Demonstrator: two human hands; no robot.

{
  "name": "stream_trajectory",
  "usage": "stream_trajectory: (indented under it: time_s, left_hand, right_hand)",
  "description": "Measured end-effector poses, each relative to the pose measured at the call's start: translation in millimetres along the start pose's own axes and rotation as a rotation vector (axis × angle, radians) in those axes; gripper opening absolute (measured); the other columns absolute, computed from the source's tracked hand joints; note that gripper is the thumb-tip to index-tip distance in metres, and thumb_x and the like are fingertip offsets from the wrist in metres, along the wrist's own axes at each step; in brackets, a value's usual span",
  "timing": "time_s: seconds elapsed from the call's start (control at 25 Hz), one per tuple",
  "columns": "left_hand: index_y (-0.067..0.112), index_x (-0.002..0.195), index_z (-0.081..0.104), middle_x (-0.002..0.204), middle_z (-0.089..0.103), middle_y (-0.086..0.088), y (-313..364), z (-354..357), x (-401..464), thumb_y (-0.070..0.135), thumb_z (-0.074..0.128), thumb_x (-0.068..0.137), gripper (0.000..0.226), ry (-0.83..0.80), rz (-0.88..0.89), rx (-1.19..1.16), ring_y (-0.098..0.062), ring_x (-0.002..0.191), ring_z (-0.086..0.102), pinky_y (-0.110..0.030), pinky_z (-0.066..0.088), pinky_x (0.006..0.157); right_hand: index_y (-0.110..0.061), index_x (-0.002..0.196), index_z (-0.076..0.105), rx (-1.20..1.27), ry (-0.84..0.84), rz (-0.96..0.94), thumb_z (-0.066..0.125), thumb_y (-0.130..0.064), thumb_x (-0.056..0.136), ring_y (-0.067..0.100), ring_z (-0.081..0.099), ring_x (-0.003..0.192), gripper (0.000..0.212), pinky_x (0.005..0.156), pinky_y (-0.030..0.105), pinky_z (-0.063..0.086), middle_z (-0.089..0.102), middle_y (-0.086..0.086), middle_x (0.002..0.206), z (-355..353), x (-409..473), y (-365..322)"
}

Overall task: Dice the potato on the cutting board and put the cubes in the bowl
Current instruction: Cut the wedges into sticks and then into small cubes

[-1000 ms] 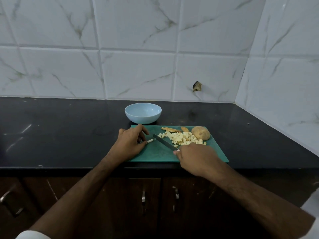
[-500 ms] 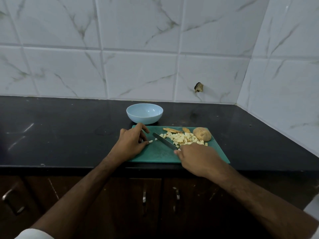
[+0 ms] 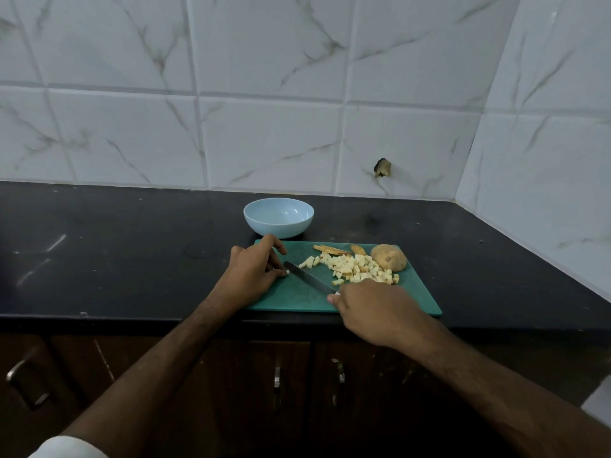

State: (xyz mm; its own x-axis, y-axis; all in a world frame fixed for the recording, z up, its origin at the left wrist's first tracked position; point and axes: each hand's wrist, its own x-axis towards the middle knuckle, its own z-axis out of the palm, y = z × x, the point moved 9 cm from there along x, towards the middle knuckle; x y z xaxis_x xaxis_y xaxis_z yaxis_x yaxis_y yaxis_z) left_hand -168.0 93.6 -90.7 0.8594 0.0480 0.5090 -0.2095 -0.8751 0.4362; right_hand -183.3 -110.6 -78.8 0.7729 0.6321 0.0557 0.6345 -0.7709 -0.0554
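A green cutting board [image 3: 297, 297] lies at the counter's front edge. On it sits a heap of pale potato cubes [image 3: 355, 268], two peel strips [image 3: 330, 249] and an unpeeled potato piece [image 3: 388, 257] at the back right. My left hand [image 3: 251, 274] pinches a small bit of potato stick [image 3: 287, 272] on the board's left side. My right hand [image 3: 373, 307] grips the knife [image 3: 309, 278]; its blade lies flat and points at that bit. A light blue bowl [image 3: 278, 217], with nothing in it, stands just behind the board.
The board rests on a black stone counter [image 3: 115, 252] backed by white marble tiles, with a side wall at the right. Dark wooden cabinet doors with metal handles [image 3: 277, 378] run below the counter edge.
The potato stick in my left fingers has grown shorter, and a few cubes lie further left in the heap. Both hands have stayed in place.
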Motion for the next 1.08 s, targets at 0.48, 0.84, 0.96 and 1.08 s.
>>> stream_trajectory:
  time_s: [0.48, 0.84, 0.96, 1.08]
  left_hand:
    - [0.023, 0.119, 0.065, 0.095, 0.066, 0.015, 6, 9, 6, 0.013, 0.074, 0.089, 0.033, -0.061, 0.049, 0.074, -0.005, 0.096, 0.065, -0.041, 0.051, 0.094]
    - [0.023, 0.147, 0.046, 0.119, 0.043, 0.002, 32, 55, 37, 0.014, 0.047, 0.095, 0.053, -0.390, 0.012, 0.332, -0.018, 0.115, 0.046, -0.039, 0.035, 0.101]
    - [0.020, 0.144, 0.050, 0.117, 0.044, 0.001, 40, 64, 41, 0.013, 0.051, 0.094, 0.050, -0.395, 0.016, 0.250, -0.018, 0.111, 0.048, -0.042, 0.040, 0.101]
    - [0.018, 0.138, 0.055, 0.115, 0.056, 0.003, 54, 58, 41, 0.009, 0.055, 0.094, 0.045, -0.331, 0.053, 0.034, -0.011, 0.097, 0.057, -0.030, 0.050, 0.091]
  right_hand:
    - [-0.020, 0.083, 0.053, 0.346, -0.099, 0.091, 0.034, -0.046, 0.109, 0.010, 0.042, 0.049, 0.041, 0.049, 0.026, 0.039, 0.051, -0.001, 0.067, -31, -2, 82]
    - [-0.014, 0.075, 0.047, 1.355, 0.494, 0.328, 0.041, -0.042, 0.108, 0.015, 0.024, 0.033, 0.044, 0.040, 0.021, 0.021, 0.033, 0.003, 0.050, 4, 36, 176]
    - [-0.015, 0.073, 0.047, 1.444, 0.573, 0.370, 0.040, -0.043, 0.108, 0.016, 0.024, 0.032, 0.045, 0.041, 0.023, 0.021, 0.033, 0.003, 0.048, 11, 38, 190]
    - [-0.014, 0.074, 0.048, 1.477, 0.576, 0.336, 0.041, -0.043, 0.108, 0.015, 0.024, 0.031, 0.045, 0.037, 0.020, 0.021, 0.033, 0.003, 0.048, 12, 40, 190]
